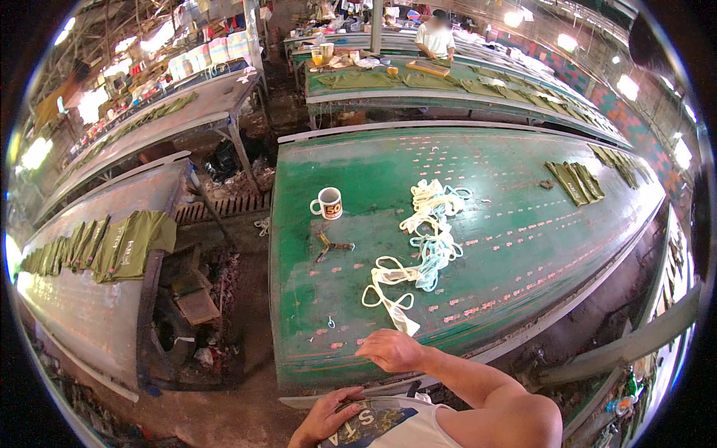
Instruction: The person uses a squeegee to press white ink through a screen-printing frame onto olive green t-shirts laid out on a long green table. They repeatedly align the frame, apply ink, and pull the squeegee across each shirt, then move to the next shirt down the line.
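My right hand (392,351) is over the near edge of the green table, its fingers curled together; what they hold, if anything, is hidden. Just beyond its knuckles is the wide pale end of a tangled bundle of cloth strips (414,272), cream and light blue, stretching away across the table in loose loops. Whether hand and strip touch I cannot tell. My left hand (328,416) lies against the front of my printed white sleeveless shirt (381,425), fingers extended. A white mug (327,203) with a dark and orange print stands upright left of the strips.
The green table (358,164) has rows of small reddish marks, a dark Y-shaped piece (328,245) and folded olive cloth pieces (573,183). More olive cloth (127,246) covers a left table. Behind, a person (435,37) stands at another table. Clutter (198,299) fills the left gap.
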A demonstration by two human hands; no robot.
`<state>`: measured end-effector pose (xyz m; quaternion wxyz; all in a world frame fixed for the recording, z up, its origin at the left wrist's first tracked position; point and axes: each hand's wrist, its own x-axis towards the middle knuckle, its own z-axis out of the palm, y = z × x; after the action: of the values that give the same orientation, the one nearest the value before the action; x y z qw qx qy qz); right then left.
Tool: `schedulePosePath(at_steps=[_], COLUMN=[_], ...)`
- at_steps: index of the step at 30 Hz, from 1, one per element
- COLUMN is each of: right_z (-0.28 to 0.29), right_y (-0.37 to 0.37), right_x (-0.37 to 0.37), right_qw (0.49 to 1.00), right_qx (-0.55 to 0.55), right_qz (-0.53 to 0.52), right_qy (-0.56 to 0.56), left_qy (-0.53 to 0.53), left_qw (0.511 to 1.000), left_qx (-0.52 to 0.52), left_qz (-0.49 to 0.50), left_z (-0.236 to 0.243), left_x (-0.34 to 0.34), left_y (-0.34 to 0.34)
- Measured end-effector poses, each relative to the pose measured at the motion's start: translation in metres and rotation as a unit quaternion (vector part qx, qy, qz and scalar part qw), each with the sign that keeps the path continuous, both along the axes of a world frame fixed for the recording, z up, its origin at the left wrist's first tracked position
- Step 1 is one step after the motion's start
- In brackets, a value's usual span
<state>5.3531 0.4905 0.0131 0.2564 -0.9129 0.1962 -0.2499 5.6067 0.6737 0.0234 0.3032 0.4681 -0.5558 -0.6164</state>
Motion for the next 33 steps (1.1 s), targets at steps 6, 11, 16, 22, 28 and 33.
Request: schedulePosePath(at_steps=[6, 11, 16, 22, 28, 33], right_z=[-0.005, -0.033, -0.035, -0.007, -0.005, -0.008], right_y=[0.014, 0.038, 0.079, 0.093, 0.111, 0.12], right_x=[0.025, 0.093, 0.206, 0.327, 0.384, 0.389], right_qw=[0.999, 0.994, 0.999, 0.998, 0.999, 0.997], right_qx=[-0.01, -0.04, -0.022, -0.018, 0.007, 0.014], right_qz=[-0.052, -0.103, -0.049, 0.058, 0.031, 0.029], right_qy=[0.006, -0.026, 0.009, 0.029, 0.03, 0.064], left_qy=[0.001, 0.041, 0.046, 0.035, 0.154, 0.066], left_qw=[0.999, 0.997, 0.996, 0.994, 0.987, 0.996], left_qx=[0.031, 0.035, -0.025, -0.069, 0.016, -0.029], left_qz=[-0.008, -0.052, -0.066, -0.071, -0.044, -0.061], left_z=[0.005, -0.001, -0.001, 0.0, -0.008, 0.019], left_x=[0.035, 0.114, 0.219, 0.319, 0.364, 0.38], left_y=[-0.011, -0.004, 0.021, 0.059, 0.081, 0.074])
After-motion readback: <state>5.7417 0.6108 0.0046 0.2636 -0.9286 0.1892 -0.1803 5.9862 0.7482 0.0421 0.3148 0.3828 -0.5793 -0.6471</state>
